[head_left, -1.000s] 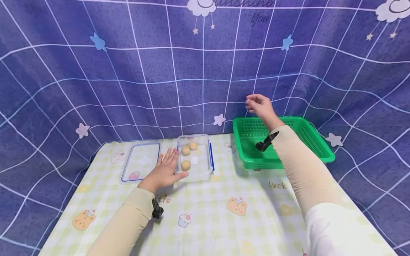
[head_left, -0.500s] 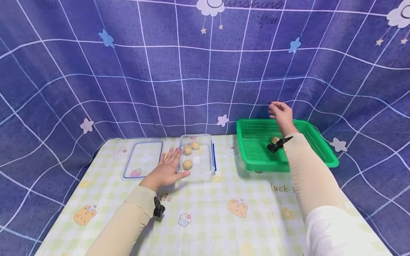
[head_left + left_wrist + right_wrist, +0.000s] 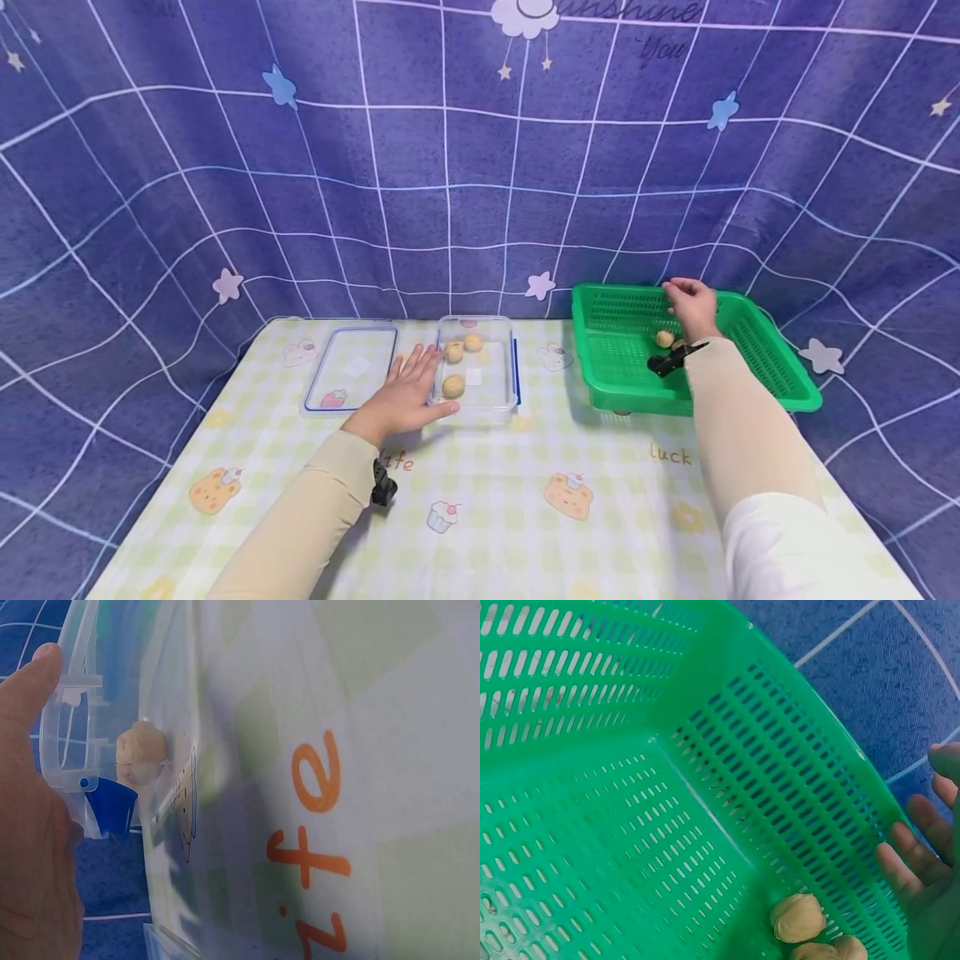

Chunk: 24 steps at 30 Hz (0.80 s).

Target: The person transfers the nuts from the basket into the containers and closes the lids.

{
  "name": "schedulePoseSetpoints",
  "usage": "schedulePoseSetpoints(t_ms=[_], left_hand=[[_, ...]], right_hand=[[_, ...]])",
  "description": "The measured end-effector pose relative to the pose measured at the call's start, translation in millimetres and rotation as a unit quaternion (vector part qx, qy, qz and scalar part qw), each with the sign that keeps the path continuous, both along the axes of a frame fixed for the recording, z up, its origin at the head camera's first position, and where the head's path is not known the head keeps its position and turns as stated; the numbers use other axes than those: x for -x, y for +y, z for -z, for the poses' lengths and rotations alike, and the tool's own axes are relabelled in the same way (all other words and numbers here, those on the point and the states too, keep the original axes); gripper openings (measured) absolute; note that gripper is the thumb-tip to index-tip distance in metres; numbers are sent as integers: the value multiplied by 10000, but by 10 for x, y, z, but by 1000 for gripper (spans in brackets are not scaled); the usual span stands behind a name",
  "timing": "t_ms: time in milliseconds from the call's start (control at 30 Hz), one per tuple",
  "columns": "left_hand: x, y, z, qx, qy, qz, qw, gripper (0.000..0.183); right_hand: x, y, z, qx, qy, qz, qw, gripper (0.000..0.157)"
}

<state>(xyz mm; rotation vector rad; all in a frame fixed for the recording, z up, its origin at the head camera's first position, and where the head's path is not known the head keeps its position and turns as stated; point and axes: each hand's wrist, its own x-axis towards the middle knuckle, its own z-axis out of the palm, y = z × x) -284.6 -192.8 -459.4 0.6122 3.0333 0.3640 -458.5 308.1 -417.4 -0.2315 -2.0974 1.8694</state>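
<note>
My left hand (image 3: 408, 393) lies with straight, spread fingers at the left rim of a clear plastic box (image 3: 487, 392); its thumb reaches along the near side. Three walnuts (image 3: 453, 386) are inside the box. In the left wrist view, a walnut (image 3: 140, 746) shows through the wall, near a blue clip (image 3: 112, 806). Over the back of a green basket (image 3: 626, 396) hovers my right hand (image 3: 692, 307), fingers loosely bent with nothing visible between them. Below it, walnuts (image 3: 798, 918) lie on the basket floor, partly hidden by my wrist in the head view.
Left of the box, the clear lid (image 3: 352, 367) with a blue seal lies flat on the checked tablecloth (image 3: 510, 542). A second blue clip (image 3: 516, 371) hangs open on the box's right side. A blue gridded curtain (image 3: 480, 217) rises behind the table.
My right hand has moved right and down, from above the basket's left back to low over its back side. Walnuts in the basket have come into view. The left hand stays at the box.
</note>
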Motion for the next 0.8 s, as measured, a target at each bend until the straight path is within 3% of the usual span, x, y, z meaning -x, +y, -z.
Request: schedulePoseSetpoints(t_ms=[133, 300, 533, 800], left_hand=[[-2, 1, 4, 10, 48, -1, 10000, 103], [-3, -6, -3, 68, 31, -6, 10000, 103], [-1, 14, -18, 16, -42, -12, 10000, 101], [-3, 14, -12, 43, -70, -23, 10000, 103]], right_hand=[[-18, 35, 38, -894, -370, -137, 9952, 44], [-4, 99, 155, -1871, -794, -522, 9777, 57], [-5, 147, 245, -1940, -1108, -879, 9708, 57], [40, 176, 301, -2426, -1177, -1022, 9575, 58]])
